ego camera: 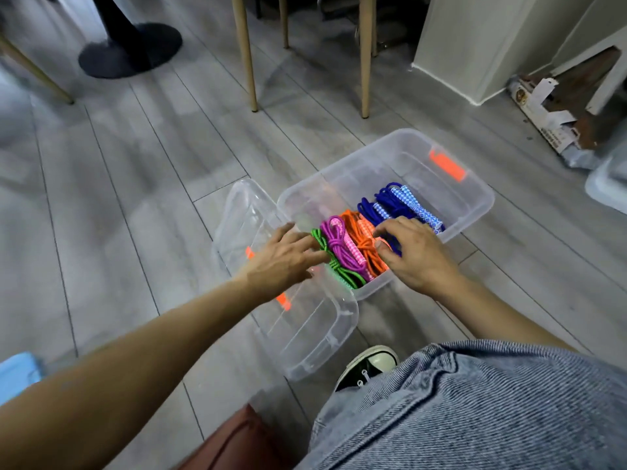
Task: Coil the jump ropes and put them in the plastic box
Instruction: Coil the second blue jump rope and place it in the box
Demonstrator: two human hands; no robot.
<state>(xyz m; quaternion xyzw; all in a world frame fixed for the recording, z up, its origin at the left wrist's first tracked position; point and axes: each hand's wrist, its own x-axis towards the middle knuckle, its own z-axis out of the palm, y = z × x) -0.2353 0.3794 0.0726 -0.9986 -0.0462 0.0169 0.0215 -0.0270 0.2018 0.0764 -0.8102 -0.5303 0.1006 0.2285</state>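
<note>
A clear plastic box (475, 191) with orange latches stands on the grey floor. Inside lie several coiled jump ropes side by side: a green rope (342, 271), a purple rope (336, 244), an orange rope (364, 245) and a blue rope (390, 200) with patterned handles. My left hand (281, 259) reaches over the box's near corner, its fingers straight and touching the green rope. My right hand (414, 252) rests on the orange and blue ropes, fingers bent over them; whether it holds one is unclear.
The clear lid (305, 330) lies on the floor against the box's left side, under my left arm. Wooden chair legs (249, 62) and a black round base (130, 49) stand further back. Cardboard scraps (549, 117) lie at the right. My jeans-clad knee and shoe (369, 368) are near.
</note>
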